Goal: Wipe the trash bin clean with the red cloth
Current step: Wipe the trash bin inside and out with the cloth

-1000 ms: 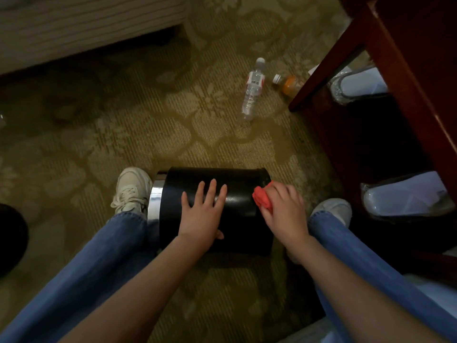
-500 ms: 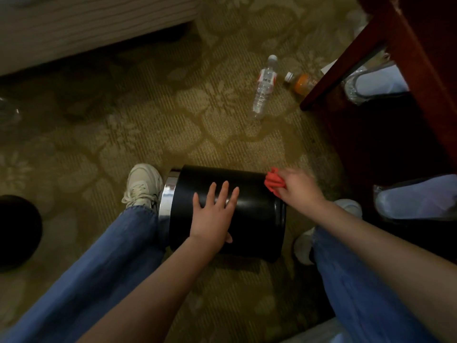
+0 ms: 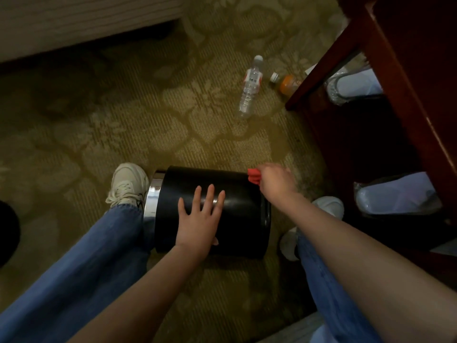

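Observation:
A black trash bin (image 3: 237,194) with a chrome rim at its left end lies on its side on the carpet between my feet. My left hand (image 3: 200,219) lies flat on its upper side, fingers straight and spread. My right hand (image 3: 275,180) grips a bunched red cloth (image 3: 253,175) and holds it against the bin's far right edge, near its base. Most of the cloth is hidden inside my fist.
A clear water bottle (image 3: 249,91) and an orange drink bottle (image 3: 288,85) lie on the patterned carpet beyond the bin. A dark red wooden desk (image 3: 395,78) stands at the right with plastic-wrapped items (image 3: 395,194) under it. A bed base (image 3: 81,23) runs along the top left.
My right hand has slid the red cloth from the bin's near right side up and away to its far right edge. My left hand has stayed flat on the bin.

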The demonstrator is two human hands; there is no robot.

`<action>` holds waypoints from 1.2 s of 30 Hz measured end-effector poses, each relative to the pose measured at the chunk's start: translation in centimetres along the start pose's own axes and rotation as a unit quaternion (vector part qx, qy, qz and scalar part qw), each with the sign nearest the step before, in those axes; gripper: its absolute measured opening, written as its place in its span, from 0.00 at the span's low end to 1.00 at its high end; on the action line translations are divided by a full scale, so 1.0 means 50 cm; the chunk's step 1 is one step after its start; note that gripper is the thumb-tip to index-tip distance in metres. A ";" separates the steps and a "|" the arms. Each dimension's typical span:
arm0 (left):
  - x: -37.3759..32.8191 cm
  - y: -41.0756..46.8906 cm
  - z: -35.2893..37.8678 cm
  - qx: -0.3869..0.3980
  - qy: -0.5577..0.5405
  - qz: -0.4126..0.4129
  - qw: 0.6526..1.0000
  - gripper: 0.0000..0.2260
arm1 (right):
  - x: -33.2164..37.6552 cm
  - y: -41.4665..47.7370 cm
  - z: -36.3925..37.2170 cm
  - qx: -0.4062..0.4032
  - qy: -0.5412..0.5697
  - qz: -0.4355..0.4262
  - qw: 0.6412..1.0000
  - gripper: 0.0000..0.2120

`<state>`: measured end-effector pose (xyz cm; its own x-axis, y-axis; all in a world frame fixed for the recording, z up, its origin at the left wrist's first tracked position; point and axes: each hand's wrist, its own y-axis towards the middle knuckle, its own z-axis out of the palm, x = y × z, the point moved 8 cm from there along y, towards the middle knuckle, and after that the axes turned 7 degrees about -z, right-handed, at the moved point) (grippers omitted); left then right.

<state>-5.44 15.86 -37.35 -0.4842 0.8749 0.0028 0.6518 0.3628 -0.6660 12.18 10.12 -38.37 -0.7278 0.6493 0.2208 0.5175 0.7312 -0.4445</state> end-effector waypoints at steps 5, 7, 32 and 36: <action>0.002 0.004 0.000 0.005 -0.004 0.002 1.000 0.49 | -0.004 -0.035 -0.007 0.016 0.010 -0.054 0.998 0.18; 0.003 0.002 -0.003 0.008 -0.007 0.000 1.000 0.49 | 0.027 -0.097 -0.035 -0.031 -0.030 -0.152 0.987 0.17; -0.004 -0.004 0.012 0.006 0.000 0.002 1.000 0.48 | 0.083 0.002 -0.001 0.000 0.033 -0.078 0.996 0.17; -0.009 -0.004 0.011 0.007 0.004 0.002 1.000 0.47 | 0.158 -0.078 -0.008 -0.042 0.071 -0.186 0.979 0.16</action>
<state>-5.69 15.23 -37.63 -0.4765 0.8792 0.0064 0.6461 0.3550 -0.6757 4.57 12.49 -34.56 -0.8057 0.3531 0.4755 0.2685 0.9334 -0.2381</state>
